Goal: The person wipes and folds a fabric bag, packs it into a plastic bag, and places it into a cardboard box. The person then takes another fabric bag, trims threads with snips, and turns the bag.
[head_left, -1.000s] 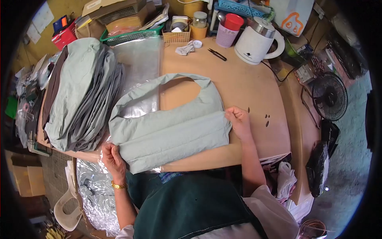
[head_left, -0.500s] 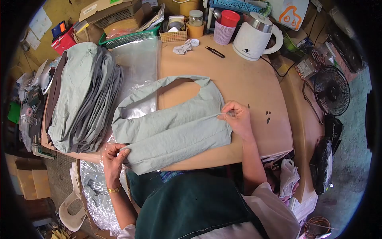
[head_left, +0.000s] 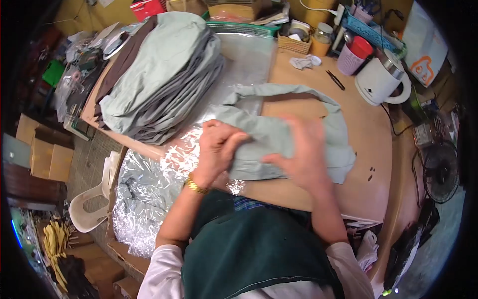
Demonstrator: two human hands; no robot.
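A pale grey-green cloth bag [head_left: 271, 134] with a wide shoulder strap lies flat on the brown work table [head_left: 366, 199], its loop toward the back. Its lower part is folded over into a straight front edge. My left hand [head_left: 219, 149] is closed at the bag's left end, fingers curled and thumb pointing right. Over the bag's right half, my right hand [head_left: 306, 154] is smeared by motion, its thumb spread away from the fingers. A tall pile of similar grey-green cloth pieces [head_left: 159, 70] is on the left of the table, dark brown cloth [head_left: 127, 62] along its left side.
Clear plastic sheets [head_left: 244, 55] lie beside the pile; crumpled clear plastic [head_left: 144, 199] fills a box below the table edge. Thread snips [head_left: 335, 79], a white kettle [head_left: 381, 82], a pink cup [head_left: 348, 60] and a small basket [head_left: 294, 44] stand behind. A fan [head_left: 440, 172] is at right.
The bag's lower part has been folded up, making it shorter front to back. My right hand has left the bag's right edge and moved inward. The view has turned left.
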